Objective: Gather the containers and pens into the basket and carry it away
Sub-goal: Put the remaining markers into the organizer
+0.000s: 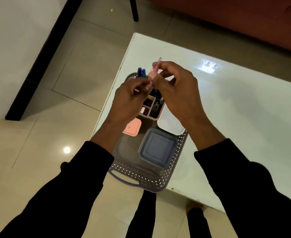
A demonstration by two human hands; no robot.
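A grey perforated basket [173,162] sits at the near left corner of the white table [235,109]. Inside it lie a blue-lidded container [158,148], a white-lidded container [170,125] and a small pink-lidded container [132,127]. A pink organizer [152,107] with dark markers stands in the basket too, and blue pens [141,72] stick up at its far end. Above the basket, my right hand [177,90] pinches a pink pen [155,69]. My left hand [131,100] pinches the pen's lower end.
The basket's near handle [124,179] juts past the table's edge. Beige tiled floor lies to the left and below. A dark table leg [134,9] and an orange sofa [244,19] stand at the back. My legs show under the table's edge.
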